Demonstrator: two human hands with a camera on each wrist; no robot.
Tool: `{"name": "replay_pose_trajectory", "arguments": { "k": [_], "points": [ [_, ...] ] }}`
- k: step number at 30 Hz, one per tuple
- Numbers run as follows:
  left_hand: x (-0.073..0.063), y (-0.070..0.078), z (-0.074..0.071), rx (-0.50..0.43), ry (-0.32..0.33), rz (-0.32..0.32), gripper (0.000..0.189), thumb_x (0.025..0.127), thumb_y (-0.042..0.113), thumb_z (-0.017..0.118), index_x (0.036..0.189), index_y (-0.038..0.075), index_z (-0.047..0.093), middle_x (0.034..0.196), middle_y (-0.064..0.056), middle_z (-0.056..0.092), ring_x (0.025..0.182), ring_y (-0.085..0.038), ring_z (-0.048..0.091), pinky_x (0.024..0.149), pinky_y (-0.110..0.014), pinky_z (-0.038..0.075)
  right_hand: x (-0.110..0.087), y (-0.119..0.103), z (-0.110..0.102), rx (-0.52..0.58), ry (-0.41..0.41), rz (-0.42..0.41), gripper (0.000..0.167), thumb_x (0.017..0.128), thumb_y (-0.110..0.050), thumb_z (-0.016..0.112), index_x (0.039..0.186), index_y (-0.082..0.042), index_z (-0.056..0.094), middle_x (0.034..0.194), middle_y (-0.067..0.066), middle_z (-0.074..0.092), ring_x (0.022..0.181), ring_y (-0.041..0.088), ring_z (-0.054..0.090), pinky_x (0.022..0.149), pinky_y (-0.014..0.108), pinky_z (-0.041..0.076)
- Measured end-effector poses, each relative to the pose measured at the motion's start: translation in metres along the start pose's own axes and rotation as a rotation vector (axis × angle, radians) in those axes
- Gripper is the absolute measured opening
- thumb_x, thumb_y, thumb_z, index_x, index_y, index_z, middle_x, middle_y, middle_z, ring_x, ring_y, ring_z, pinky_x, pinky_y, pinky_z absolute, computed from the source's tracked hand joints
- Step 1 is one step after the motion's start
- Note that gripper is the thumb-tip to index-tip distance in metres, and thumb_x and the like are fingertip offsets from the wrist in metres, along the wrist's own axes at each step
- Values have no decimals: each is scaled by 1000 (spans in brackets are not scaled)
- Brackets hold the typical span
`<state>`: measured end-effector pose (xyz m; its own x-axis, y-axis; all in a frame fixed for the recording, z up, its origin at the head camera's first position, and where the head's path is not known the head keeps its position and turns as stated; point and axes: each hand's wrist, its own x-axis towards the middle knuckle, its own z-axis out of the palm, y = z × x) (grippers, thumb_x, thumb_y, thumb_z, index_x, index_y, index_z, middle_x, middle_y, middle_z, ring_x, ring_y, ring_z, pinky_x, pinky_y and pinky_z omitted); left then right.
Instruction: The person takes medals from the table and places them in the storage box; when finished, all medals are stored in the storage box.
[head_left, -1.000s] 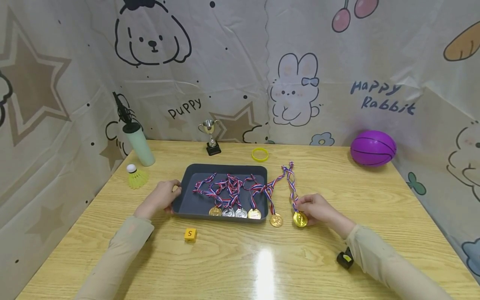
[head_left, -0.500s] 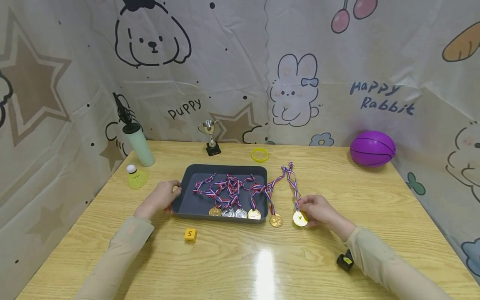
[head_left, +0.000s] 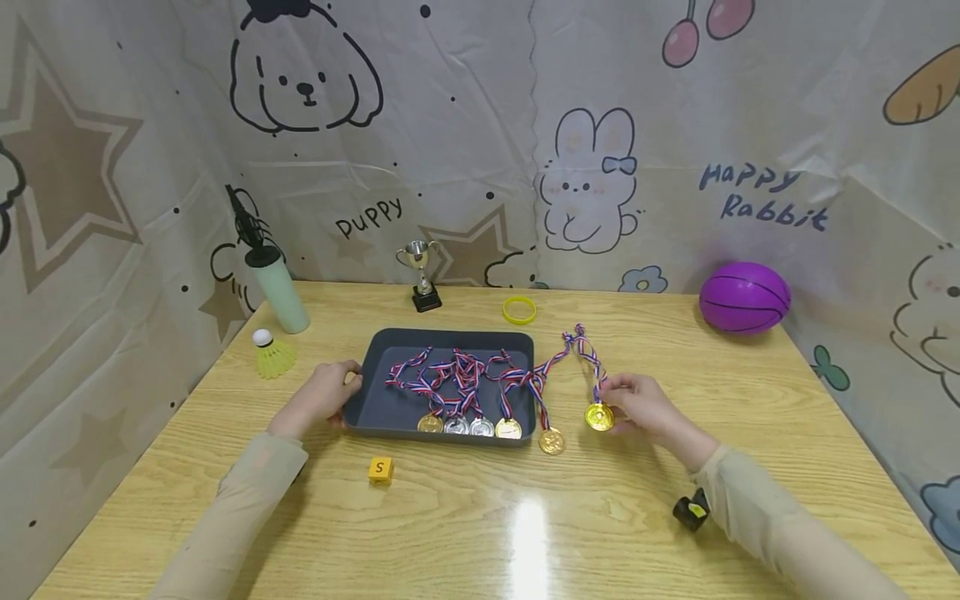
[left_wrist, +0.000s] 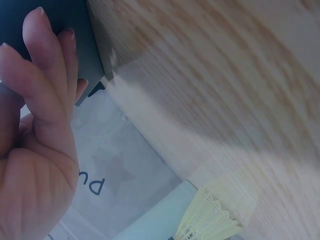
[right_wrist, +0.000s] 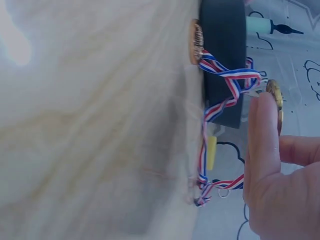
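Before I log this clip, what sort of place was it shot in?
Probably a staged tabletop corner: a creased cloth backdrop with cartoon prints walls in the wood-grain table, where sports items such as medals and a small trophy are set out.

"Where does the head view look from?"
"Above, facing forward and down over the table [head_left: 450,533]."
"The wrist views?"
"Close and tipped: left faces the shuttlecock [left_wrist: 207,217], right the tray [right_wrist: 225,45], both shared with the head view."
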<state>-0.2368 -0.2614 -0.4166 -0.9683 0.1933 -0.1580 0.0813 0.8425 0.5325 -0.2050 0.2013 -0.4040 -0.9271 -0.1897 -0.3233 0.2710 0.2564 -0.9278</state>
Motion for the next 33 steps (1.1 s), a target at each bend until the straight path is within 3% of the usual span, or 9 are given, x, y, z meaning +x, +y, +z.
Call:
{"name": "replay_pose_trajectory", "arguments": {
  "k": [8, 15, 24, 33],
  "points": [
    [1, -2, 2, -8, 3, -3, 37, 101, 14, 41, 130, -9, 47, 49, -7, 59, 34, -10, 55, 37, -29, 50, -1, -18, -7, 12, -1, -60, 16, 98, -9, 49, 108, 3, 50, 87, -4, 58, 74, 6, 62, 64, 27, 59],
    [4, -2, 2, -12, -1, -2, 36, 101, 14, 42, 129, -9, 48, 50, -8, 60, 34, -10, 55, 38, -30, 50, -5, -42, -15, 75, -5, -115, 15, 99, -10, 49, 107, 2, 49, 91, -4, 59, 75, 7, 64, 66, 25, 59],
    [3, -2, 0, -19, -10, 1, 37, 101, 14, 41, 129, -10, 47, 50, -9, 60, 34, -10, 55, 38, -30, 50, -18, -69, -17, 278, 35, -199, 5, 99, -13, 52, 101, -8, 54, 90, -6, 64, 78, 8, 67, 67, 23, 58],
    [2, -2, 0, -24, -13, -13, 37, 102, 14, 41, 130, -9, 47, 51, -9, 60, 35, -10, 55, 38, -29, 50, -28, -85, -4, 239, 22, -227, 13, 98, -13, 53, 108, -5, 50, 94, -6, 64, 81, 8, 67, 69, 25, 58]
  ]
}}
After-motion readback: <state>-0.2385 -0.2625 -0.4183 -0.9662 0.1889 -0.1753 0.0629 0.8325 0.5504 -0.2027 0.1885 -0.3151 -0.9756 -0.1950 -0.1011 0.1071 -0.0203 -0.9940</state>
